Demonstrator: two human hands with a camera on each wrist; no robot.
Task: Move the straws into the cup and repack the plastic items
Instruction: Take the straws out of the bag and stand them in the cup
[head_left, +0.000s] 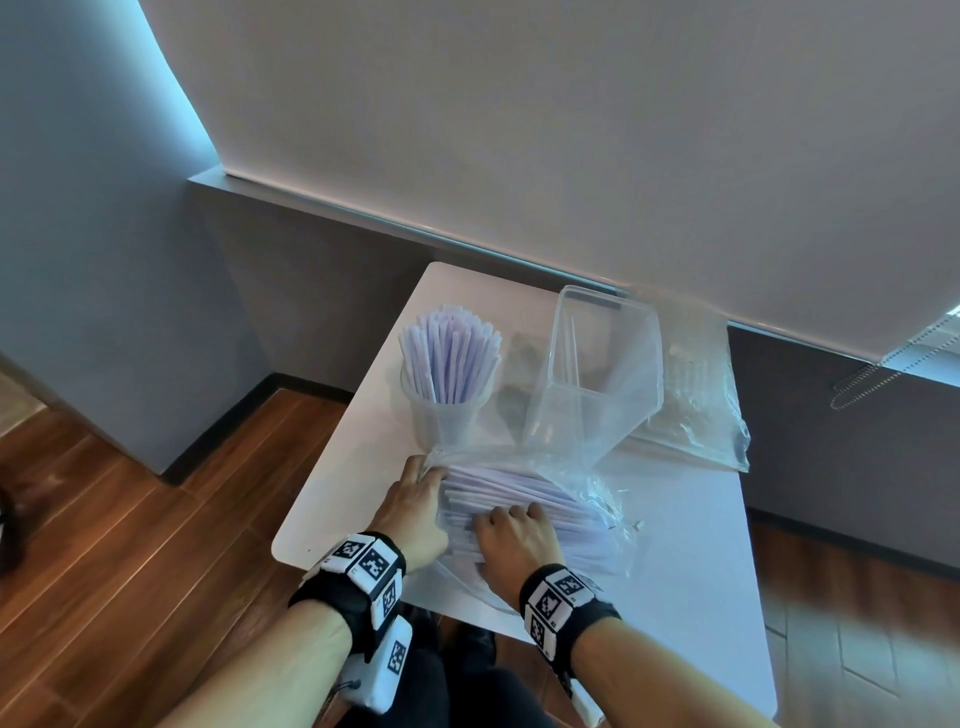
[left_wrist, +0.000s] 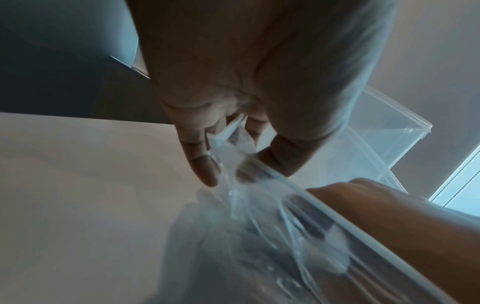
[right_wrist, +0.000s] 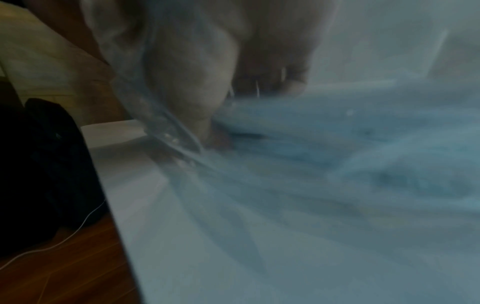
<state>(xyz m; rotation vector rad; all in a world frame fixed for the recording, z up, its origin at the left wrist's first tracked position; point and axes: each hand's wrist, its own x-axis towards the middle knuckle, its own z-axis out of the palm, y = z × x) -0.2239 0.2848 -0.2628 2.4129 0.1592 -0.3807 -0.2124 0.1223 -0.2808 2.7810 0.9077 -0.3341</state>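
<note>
A clear plastic bag (head_left: 597, 525) of pale lavender straws (head_left: 498, 486) lies on the white table (head_left: 691, 561) near its front edge. My left hand (head_left: 415, 496) pinches the bag's left edge; the left wrist view shows the film (left_wrist: 233, 142) caught between thumb and fingers. My right hand (head_left: 511, 535) lies on the bundle with its fingers curled round the straws; the right wrist view is blurred, with plastic over the hand (right_wrist: 197, 86). Behind the hands stands a clear cup (head_left: 447, 418) holding an upright bunch of the same straws (head_left: 449, 345).
A clear rectangular container (head_left: 608, 374) stands to the right of the cup. A second crumpled plastic bag (head_left: 701, 410) lies at the table's back right edge. The wall runs just behind the table, with wooden floor (head_left: 130, 519) on both sides.
</note>
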